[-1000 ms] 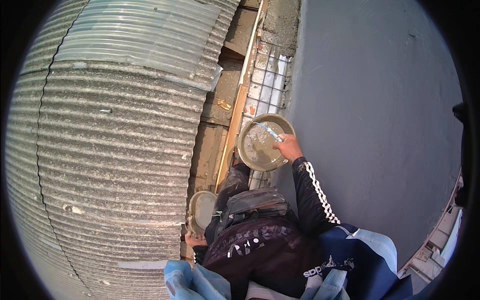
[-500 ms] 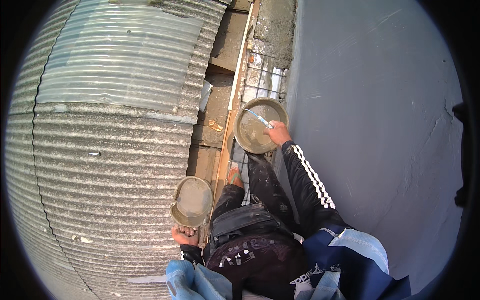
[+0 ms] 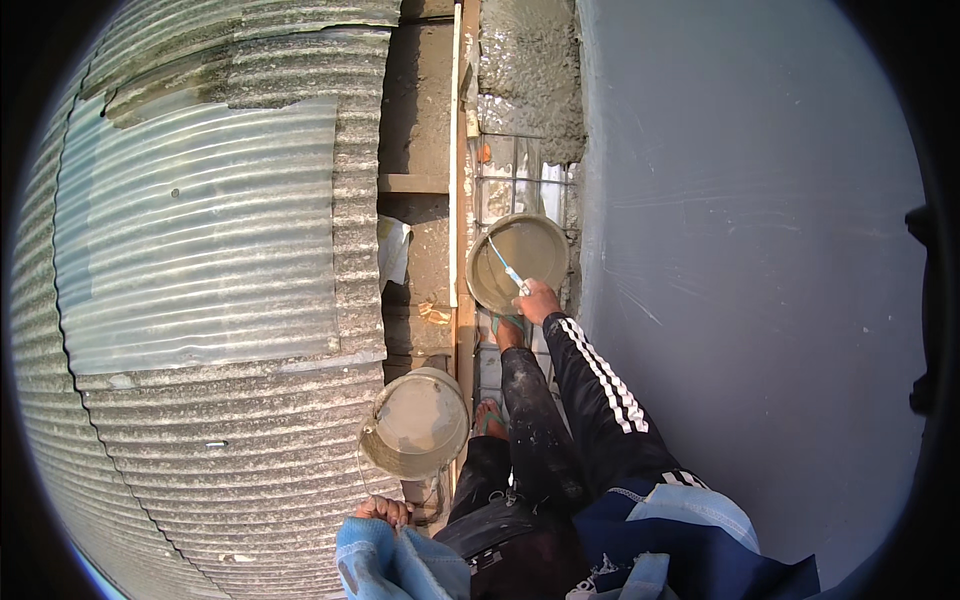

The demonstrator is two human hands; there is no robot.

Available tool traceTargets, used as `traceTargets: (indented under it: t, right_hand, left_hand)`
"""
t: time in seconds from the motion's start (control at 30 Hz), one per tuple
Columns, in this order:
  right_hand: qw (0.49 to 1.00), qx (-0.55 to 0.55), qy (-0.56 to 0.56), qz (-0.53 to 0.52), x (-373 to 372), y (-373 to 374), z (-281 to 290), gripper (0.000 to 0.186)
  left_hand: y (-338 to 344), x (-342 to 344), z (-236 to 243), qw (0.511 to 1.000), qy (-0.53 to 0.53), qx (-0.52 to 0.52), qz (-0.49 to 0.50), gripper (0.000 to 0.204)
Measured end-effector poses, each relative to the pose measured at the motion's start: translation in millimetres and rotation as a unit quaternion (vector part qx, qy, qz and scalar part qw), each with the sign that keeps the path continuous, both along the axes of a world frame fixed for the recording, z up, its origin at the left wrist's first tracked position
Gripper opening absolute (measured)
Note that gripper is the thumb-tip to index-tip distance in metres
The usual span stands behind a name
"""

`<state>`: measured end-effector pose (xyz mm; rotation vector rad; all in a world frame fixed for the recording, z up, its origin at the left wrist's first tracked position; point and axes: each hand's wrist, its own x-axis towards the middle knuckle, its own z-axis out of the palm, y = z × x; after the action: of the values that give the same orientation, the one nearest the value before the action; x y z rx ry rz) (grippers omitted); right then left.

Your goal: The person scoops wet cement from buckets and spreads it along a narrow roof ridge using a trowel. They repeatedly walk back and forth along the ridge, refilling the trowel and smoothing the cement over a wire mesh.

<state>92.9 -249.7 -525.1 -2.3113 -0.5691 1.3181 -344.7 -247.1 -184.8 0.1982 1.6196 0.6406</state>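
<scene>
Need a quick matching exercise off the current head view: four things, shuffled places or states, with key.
1. Upper bucket
2. Lower bucket
3. Translucent ribbed sheet
4. Smooth grey surface

A. Fills the picture's right side
B. Blue-and-white handle grip held by the right hand
C. Set among grey corrugated roofing
D. Nearest the left hand

Pairs: 1-B, 2-D, 3-C, 4-A

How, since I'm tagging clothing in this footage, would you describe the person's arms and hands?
The right sleeve is long and black, with white stripes running lengthwise down to the wrist. The right hand and left hand are both without gloves. Light blue cloth hides the left forearm, so whatever sleeve lies beneath can't be seen.
</scene>
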Motion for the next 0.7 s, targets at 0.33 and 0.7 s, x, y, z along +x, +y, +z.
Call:
traceTargets:
  t: [0.33, 0.7]
  right_hand:
    - [0.998, 0.003, 0.029, 0.053, 12.6, 18.0, -17.3, 0.029]
    - [0.983, -0.020, 0.089, -0.159, 54.8, -8.8, -20.5, 0.026]
  left_hand:
    - [120.0, 188.7, -23.7, 0.991, -0.089, 0.013, -0.094, 0.026]
    - [243.1, 397.3, -17.5, 0.921, -0.080, 0.111, -0.364, 0.016]
